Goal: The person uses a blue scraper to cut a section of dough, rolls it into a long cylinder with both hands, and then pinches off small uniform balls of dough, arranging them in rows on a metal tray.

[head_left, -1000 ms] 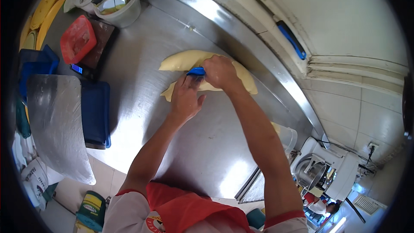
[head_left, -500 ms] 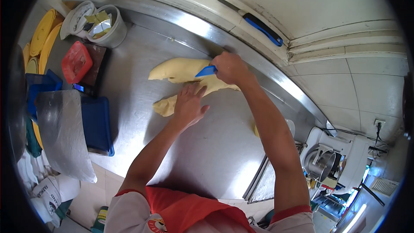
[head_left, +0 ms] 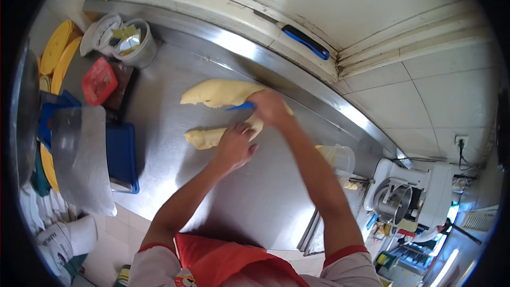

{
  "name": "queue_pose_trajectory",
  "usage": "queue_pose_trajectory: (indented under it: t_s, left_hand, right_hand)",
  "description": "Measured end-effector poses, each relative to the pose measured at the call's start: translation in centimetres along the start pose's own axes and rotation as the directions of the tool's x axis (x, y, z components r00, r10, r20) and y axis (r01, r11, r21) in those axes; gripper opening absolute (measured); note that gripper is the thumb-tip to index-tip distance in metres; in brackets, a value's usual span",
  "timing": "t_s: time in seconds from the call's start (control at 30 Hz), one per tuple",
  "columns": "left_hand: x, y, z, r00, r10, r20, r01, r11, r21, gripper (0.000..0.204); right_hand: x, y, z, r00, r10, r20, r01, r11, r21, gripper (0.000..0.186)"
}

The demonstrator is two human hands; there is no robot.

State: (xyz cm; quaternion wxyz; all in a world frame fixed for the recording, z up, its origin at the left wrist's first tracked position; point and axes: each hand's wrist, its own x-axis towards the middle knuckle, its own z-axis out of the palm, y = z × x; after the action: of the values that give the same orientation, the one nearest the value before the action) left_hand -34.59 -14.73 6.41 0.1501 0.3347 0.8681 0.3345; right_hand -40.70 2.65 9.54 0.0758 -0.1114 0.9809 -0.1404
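Note:
A large, pale yellow piece of dough (head_left: 215, 92) lies on the steel worktop, its near edge cut and ragged. Closer to me is a narrower dough strip (head_left: 204, 138), with a gap between the two at their left ends. My left hand (head_left: 234, 148) rests on the strip's right part, fingers extended over it and thumb apart. In my right hand (head_left: 270, 108) is a blue dough scraper (head_left: 241, 107), its blade in the gap beside the large piece. That hand is slightly blurred and hides where the two pieces come nearest each other.
To the left are a red tray (head_left: 99, 81) on a dark scale, a white bucket (head_left: 139, 48) with packets, and a blue lid (head_left: 121, 157). A blue-handled knife (head_left: 305, 41) lies on the back ledge. Rightward are a clear tub (head_left: 340, 160) and a stand mixer (head_left: 396, 199).
My right hand has brought the scraper toward me and a little left, along the cut. My left hand stays on the strip. The view has shifted slightly.

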Motion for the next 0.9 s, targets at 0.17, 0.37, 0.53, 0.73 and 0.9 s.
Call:
queue_pose_trajectory:
  t_s: [0.17,0.37,0.53,0.73,0.9]
  left_hand:
    - [8.0,0.1,6.5,0.996,0.066,-0.061,-0.062,0.996,0.064,0.061]
    - [9.0,-1.3,7.0,0.998,0.059,0.023,-0.062,0.987,0.151,0.062]
    - [7.9,2.7,9.0,0.813,0.093,0.575,-0.163,0.984,0.071,0.040]
    - [-1.9,1.5,8.8,0.924,0.264,0.276,-0.294,0.953,0.070,0.042]
    - [-1.1,2.9,7.5,0.869,0.206,0.449,-0.225,0.974,-0.011,0.042]
  right_hand:
    - [-0.2,7.2,-2.8,0.957,0.149,0.250,-0.071,0.953,-0.296,0.019]
    - [1.5,6.9,1.2,0.934,0.245,0.260,-0.151,0.931,-0.333,0.017]
    - [-1.4,9.7,8.1,0.842,0.201,0.501,-0.159,0.979,-0.126,0.035]
    - [-6.9,8.5,3.3,0.963,0.228,0.143,-0.235,0.972,0.031,0.038]
    - [-8.7,13.1,2.5,0.774,0.615,-0.150,-0.633,0.762,-0.140,0.038]
